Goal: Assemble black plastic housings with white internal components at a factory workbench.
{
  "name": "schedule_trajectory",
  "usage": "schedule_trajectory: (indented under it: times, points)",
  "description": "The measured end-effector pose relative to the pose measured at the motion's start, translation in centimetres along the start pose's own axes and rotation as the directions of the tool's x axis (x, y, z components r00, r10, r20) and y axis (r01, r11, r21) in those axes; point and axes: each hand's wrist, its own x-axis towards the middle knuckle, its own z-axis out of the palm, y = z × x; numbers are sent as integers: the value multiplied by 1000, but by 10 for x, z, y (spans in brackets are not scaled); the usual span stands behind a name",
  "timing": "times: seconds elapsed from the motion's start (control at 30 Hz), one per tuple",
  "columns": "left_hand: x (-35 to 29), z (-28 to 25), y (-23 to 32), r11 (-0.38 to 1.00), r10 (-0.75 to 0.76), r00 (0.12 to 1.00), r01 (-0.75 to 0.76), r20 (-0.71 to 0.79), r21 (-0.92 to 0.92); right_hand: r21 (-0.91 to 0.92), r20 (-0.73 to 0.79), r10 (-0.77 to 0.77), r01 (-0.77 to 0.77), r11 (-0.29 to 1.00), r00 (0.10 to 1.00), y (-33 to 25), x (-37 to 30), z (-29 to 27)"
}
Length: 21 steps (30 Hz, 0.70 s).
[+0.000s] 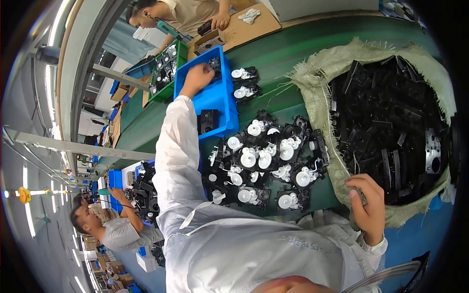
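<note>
My left hand point(197, 79) reaches into a blue plastic bin point(228, 115), fingers closed at the edge of a black plastic housing point(215, 66). Its fingertips are partly hidden. A second black housing point(208, 120) lies at the near end of the same bin. Beside the rim of a woven sack point(337, 171), my right hand point(370, 207) hangs with loosely bent fingers, thumb apart, and nothing visible in it. Between the bin and the sack spreads a pile of black assemblies with white gears point(264, 158). Two more gear assemblies point(245, 92) sit right of the bin.
Black plastic parts point(386, 127) fill the sack on the right. Across the green bench point(288, 53), a co-worker point(181, 14) handles parts by a cardboard box point(209, 42) and a green crate point(181, 53). Another person point(117, 229) works at the left. A metal post point(83, 146) crosses there.
</note>
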Motion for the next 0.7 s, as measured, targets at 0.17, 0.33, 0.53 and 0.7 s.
schedule_trajectory:
  times: [0.17,0.33,0.53,0.7]
  points:
    - [0,4,77,984,169,985,-170,28,52,-21,-9,-27,27,999,1000,-3,-10,-6]
    - [19,10,104,835,255,928,-353,272,422,-33,-64,-63,61,998,996,-3,-22,-11]
    - [47,6,117,895,16,869,-233,495,380,-179,-184,-58,25,984,981,-1,-41,-45]
    - [50,13,117,877,5,876,-236,483,418,-263,-288,-98,20,964,953,-9,-46,-70]
